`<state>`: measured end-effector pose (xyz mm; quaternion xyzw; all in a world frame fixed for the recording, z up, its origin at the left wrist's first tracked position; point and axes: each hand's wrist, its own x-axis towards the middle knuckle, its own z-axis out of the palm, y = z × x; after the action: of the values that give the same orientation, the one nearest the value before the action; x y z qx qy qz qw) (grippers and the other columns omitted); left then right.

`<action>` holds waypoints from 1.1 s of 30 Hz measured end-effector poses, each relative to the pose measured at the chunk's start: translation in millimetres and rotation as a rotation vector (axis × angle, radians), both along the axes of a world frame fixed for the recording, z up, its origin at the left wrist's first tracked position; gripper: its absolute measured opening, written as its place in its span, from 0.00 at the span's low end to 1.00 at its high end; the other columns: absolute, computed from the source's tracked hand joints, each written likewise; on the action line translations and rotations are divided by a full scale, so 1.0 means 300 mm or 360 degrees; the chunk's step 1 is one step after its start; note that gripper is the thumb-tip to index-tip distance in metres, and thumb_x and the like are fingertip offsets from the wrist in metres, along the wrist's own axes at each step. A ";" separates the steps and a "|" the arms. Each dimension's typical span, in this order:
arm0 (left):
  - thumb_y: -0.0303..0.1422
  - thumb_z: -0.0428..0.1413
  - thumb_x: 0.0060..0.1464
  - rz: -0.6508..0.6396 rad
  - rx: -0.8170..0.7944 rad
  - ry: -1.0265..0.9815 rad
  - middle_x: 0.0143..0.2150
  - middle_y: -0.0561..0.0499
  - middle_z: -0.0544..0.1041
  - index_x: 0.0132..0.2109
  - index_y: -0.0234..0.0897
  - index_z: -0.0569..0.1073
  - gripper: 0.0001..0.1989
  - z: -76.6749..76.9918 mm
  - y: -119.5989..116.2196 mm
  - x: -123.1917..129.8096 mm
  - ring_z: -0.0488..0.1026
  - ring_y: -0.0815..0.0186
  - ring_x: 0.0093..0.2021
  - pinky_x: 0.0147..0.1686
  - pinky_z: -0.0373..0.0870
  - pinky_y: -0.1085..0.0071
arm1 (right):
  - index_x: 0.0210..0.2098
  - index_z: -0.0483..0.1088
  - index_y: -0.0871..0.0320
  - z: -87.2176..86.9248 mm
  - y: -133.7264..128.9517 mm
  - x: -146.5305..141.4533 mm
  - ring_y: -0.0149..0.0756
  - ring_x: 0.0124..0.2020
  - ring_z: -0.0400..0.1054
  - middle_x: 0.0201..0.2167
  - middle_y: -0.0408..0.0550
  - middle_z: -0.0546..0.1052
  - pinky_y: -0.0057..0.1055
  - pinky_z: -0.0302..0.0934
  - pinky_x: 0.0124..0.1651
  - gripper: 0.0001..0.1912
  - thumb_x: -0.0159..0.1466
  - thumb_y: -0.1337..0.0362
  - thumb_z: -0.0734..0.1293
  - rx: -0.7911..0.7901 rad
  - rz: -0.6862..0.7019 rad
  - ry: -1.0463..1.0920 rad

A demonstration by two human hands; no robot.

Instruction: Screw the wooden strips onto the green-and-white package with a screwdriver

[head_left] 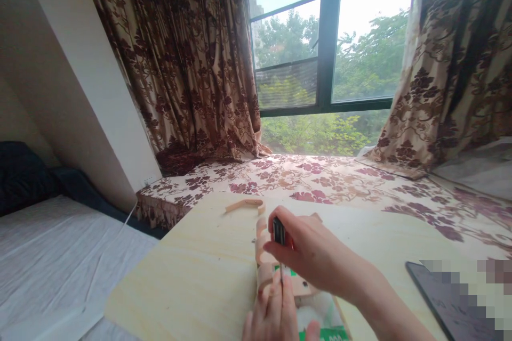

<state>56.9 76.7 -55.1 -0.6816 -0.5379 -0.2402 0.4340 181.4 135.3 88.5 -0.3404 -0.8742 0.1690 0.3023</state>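
Note:
My right hand (302, 242) is wrapped round the black and red handle of a screwdriver (279, 232). The screwdriver stands nearly upright, its thin shaft running down to the fingertips of my left hand (274, 309). Those fingers press together on light wooden pieces with curved edges (264, 274), steadying them. A flat wooden piece with a dark hole (304, 285) lies just right of the shaft. Beneath the hands is a green and white packet (320, 311). Where the screwdriver's tip meets the work is hidden by my left fingers.
A bent wooden strip (245, 203) lies towards the far side of the pale wooden board (180, 266). On the right, a dark phone-like slab (444, 298) rests on the board. Behind are a flower-patterned ledge (320, 178), curtains (216, 64) and a window. A bed (60, 256) is at left.

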 end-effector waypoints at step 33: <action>0.40 0.45 0.57 -0.0108 -0.0300 0.0042 0.51 0.41 0.74 0.54 0.28 0.67 0.24 0.089 -0.062 -0.011 0.74 0.60 0.48 0.31 0.74 0.72 | 0.38 0.66 0.56 0.047 0.003 0.035 0.26 0.25 0.62 0.25 0.38 0.70 0.24 0.52 0.28 0.07 0.60 0.69 0.62 -0.0173 0.0303 0.0178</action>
<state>53.6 58.0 -28.5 -0.7403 -0.5290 -0.1942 0.3667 192.0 136.1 102.7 -0.2619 -0.8739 0.2626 0.3142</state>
